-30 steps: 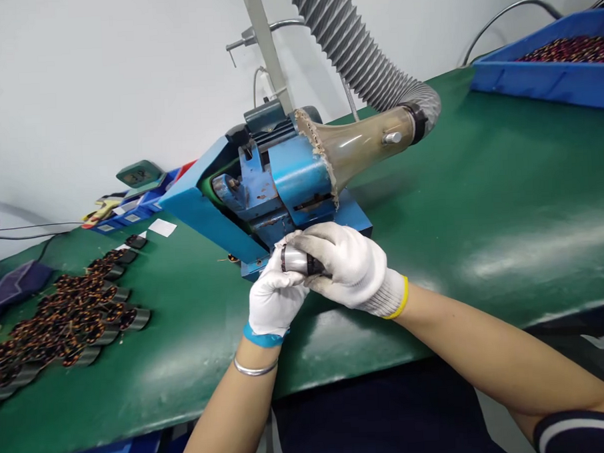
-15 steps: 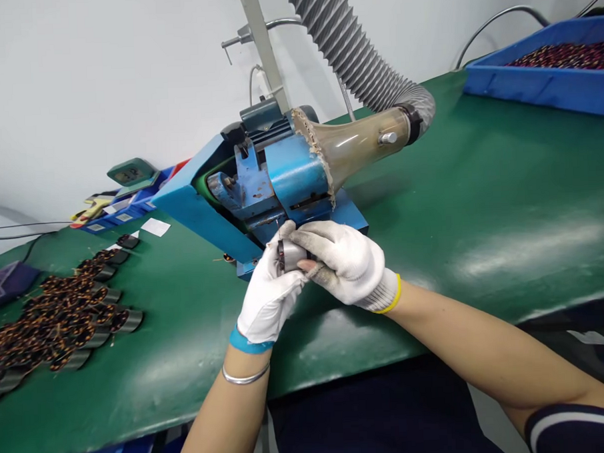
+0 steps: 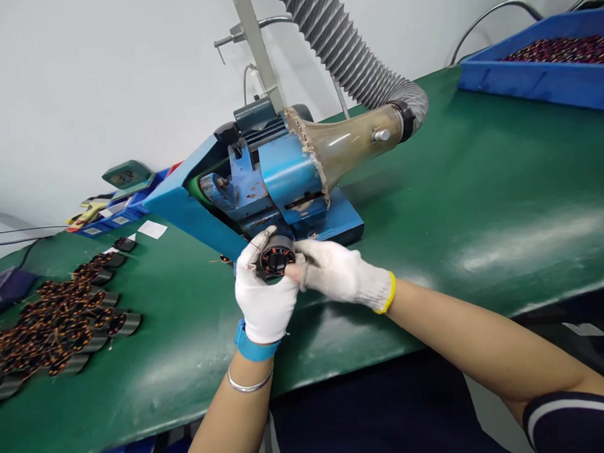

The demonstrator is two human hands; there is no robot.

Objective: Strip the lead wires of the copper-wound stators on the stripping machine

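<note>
Between my two gloved hands is a round metal motor part [image 3: 277, 257], its open face with copper windings turned up toward me. My left hand [image 3: 265, 288], in a white glove with a blue band at the wrist, is closed round its left and lower side. From the right, my right hand [image 3: 334, 268], in a white glove with a yellow cuff, pinches the part's edge; a bare fingertip shows. Just behind the hands stands a blue belt machine [image 3: 290, 173] with a tan funnel [image 3: 358, 140] on its right side.
Many similar wound parts [image 3: 60, 317] lie piled on the green table [image 3: 187, 352] at left. Small blue bins [image 3: 106, 222] stand behind them. A blue tray [image 3: 540, 82] of small pieces is at back right. A grey hose [image 3: 344, 44] joins the funnel.
The part has turned from side-on to show its wound face. My left hand has rotated with it, and my right hand's fingers have shifted to its right edge. The view has moved slightly.
</note>
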